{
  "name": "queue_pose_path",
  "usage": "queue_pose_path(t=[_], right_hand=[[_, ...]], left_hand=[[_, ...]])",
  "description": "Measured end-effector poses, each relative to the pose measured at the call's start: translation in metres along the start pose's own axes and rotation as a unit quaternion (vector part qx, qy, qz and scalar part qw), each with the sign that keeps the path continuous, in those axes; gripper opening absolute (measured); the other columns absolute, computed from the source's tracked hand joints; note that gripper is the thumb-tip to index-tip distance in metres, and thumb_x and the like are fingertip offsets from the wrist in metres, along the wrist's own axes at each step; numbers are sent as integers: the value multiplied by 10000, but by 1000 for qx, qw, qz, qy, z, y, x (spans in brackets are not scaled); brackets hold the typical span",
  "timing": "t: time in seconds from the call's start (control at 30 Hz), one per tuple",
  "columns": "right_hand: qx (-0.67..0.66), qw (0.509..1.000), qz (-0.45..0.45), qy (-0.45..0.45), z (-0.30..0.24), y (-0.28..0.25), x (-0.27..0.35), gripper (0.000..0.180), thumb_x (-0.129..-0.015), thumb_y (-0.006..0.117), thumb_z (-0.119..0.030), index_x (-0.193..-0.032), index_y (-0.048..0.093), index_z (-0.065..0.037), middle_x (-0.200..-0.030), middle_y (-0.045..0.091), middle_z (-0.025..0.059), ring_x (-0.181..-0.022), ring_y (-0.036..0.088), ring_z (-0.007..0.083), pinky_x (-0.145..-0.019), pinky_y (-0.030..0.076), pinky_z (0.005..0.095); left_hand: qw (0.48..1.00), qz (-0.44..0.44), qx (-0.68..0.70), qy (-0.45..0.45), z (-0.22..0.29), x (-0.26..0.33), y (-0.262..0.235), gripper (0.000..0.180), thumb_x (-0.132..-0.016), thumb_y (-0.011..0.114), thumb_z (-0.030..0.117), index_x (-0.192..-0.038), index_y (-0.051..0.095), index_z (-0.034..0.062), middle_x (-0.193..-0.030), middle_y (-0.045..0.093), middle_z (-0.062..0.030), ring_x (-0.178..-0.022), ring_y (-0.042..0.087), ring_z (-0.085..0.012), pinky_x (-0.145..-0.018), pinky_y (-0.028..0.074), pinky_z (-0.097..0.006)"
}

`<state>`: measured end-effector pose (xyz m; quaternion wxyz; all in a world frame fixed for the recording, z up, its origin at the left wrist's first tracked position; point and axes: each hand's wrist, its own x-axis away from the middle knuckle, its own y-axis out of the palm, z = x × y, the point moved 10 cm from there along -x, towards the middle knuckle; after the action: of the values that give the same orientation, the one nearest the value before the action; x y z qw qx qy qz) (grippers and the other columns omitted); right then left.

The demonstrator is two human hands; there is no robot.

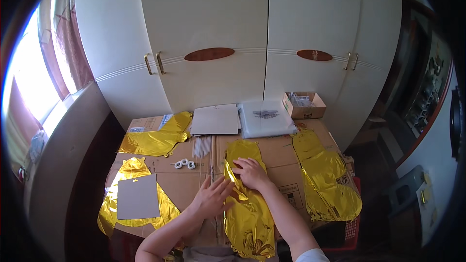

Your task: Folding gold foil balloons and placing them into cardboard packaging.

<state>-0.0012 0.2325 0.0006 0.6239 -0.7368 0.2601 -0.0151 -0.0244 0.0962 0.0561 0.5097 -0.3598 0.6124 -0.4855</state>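
Both hands press flat on a gold foil balloon [247, 204] lying at the near edge of a cardboard-covered table [194, 184]: the right hand [251, 172] rests open on its upper part, the left hand [212, 197], fingers spread, touches its left edge. More gold balloons [326, 179] lie toward the right edge, grey card [138, 197] at the left.

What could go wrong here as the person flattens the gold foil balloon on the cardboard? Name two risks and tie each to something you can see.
1. Both hands, left hand and right hand, press on the gold foil balloon; thin foil may crease or tear under hard pressing.
2. The balloon's lower end hangs over the cardboard surface edge near the person, so it might slide off.
3. The small white rolls lie loose nearby and could get knocked away.
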Motion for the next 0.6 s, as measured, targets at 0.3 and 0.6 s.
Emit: queue_pose_path(t=[0.3, 0.6], right_hand=[[-12, 999, 34, -22, -3, -5, -1, 323, -877, 572, -158, -1184, 662, -200, -1289, 570, 51, -1256, 499, 241, -1078, 360, 418], [-45, 998, 37, -8, -6, -15, 0, 313, -890, 583, -182, -1190, 664, -222, -1257, 596, 48, -1228, 520, 241, -1069, 364, 405]], left_hand=[[994, -67, 81, 6, -90, -85, 39, 440, -766, 603, 72, -1191, 642, 178, -1343, 544, -49, -1277, 447, -291, -1046, 386, -445], [983, -152, 67, 73, -101, -94, 50, 245, -742, 657, 98, -957, 719, 198, -1138, 592, -13, -1152, 488, -268, -998, 395, -414]])
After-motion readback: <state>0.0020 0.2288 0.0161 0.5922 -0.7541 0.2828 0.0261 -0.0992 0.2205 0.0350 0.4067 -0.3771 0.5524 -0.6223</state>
